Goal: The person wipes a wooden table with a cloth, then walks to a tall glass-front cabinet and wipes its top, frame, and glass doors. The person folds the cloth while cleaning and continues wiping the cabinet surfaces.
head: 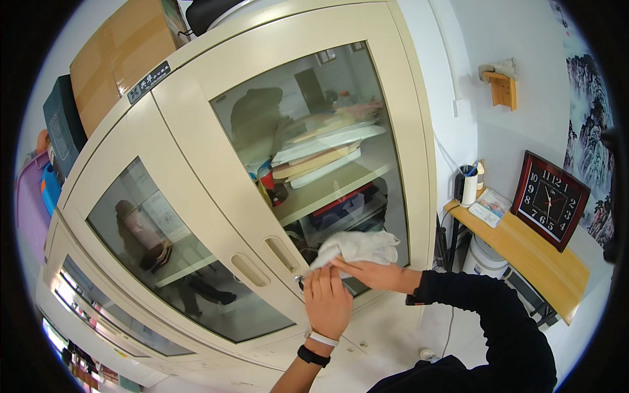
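A crumpled white cloth (361, 248) lies against the lower part of the right glass pane (245, 118) of a cream metal cabinet (417, 196). My right hand (376, 275), in a black sleeve, grips the cloth from below. Beside it, my left hand (328, 297) points upward with its fingers close together at the cloth's lower left edge. Its fingertips are partly hidden, so whether they pinch the fabric is unclear. A small metal lock (298, 279) shows just left of these fingers. Above it is the recessed handle (281, 254) of the right door.
Behind the glass, stacked papers (319, 162) rest on a shelf. Cardboard boxes (132, 44) sit atop the cabinet. To the right, a narrow wooden table (535, 265) holds a square clock (550, 200) and a pen holder (466, 182). A white bucket (484, 258) stands beneath it.
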`<state>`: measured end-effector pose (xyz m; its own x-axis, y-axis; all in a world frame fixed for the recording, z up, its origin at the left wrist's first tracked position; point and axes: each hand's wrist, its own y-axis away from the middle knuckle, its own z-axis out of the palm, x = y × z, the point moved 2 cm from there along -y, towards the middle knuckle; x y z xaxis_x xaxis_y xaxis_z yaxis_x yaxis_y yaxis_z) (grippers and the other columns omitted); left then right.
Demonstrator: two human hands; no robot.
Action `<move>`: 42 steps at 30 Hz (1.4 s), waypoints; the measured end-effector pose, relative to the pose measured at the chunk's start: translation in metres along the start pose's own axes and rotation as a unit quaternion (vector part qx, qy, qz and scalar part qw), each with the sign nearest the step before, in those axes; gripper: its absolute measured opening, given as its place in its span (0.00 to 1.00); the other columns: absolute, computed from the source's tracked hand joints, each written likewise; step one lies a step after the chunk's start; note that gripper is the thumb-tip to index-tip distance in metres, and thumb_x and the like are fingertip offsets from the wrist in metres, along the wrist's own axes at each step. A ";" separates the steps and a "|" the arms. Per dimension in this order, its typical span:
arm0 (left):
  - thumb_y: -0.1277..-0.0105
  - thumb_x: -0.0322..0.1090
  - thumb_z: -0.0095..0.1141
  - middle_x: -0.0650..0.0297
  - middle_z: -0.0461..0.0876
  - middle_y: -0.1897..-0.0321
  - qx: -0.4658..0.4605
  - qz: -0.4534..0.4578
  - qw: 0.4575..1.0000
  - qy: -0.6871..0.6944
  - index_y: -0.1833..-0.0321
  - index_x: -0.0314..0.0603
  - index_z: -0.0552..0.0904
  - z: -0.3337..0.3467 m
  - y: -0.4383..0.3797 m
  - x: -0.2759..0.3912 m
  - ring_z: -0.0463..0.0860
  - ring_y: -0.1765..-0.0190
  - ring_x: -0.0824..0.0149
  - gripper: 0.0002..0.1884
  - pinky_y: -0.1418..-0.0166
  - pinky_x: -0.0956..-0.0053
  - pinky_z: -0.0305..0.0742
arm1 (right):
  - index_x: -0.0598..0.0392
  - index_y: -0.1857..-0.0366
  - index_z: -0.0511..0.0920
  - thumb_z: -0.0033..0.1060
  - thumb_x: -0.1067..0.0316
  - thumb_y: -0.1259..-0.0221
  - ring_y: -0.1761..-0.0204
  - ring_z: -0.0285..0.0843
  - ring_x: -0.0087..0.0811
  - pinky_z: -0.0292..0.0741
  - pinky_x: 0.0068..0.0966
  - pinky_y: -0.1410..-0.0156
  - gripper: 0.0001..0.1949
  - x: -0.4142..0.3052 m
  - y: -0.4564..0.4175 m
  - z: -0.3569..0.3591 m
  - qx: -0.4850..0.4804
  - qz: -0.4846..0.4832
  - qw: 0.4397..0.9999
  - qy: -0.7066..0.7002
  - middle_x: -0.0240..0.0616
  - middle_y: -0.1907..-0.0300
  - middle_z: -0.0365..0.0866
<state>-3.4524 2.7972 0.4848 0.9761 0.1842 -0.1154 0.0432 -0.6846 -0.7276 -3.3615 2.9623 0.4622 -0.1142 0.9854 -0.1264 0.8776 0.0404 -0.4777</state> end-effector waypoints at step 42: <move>0.35 0.32 0.70 0.57 0.83 0.43 0.039 -0.054 0.997 0.038 0.43 0.39 0.85 0.085 -0.033 0.077 0.83 0.43 0.52 0.18 0.41 0.54 0.76 | 0.42 0.22 0.82 0.64 0.63 0.36 0.61 0.76 0.18 0.65 0.22 0.62 0.33 0.078 0.090 -0.025 0.155 -0.065 0.956 0.242 0.15 0.24 0.83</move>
<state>-3.3969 2.8939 0.4419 0.9800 0.1985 0.0153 0.1349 -0.6057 -0.7841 -3.2798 3.0468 0.4313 0.0812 0.9397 0.3323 0.6817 0.1909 -0.7063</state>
